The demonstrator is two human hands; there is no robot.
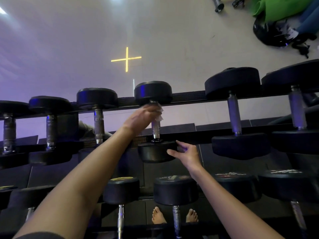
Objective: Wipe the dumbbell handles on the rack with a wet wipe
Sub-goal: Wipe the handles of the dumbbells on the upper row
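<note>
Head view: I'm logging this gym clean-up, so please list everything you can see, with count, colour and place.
Upper-row dumbbells: six, black heads, metal handles, across the rack.
Lower-row dumbbells: at least four, black, nearer the camera.
Rack: one, black, spanning the view.
Wet wipe: one, white, round the fourth upper handle from the left.
Cross mark: one, yellow, on the pale surface behind.
Bag: one, black, top right, beside green fabric.
Feet: two, bare, bottom centre.
Left hand: grips the wipe.
Right hand: touches that dumbbell's near head.
</note>
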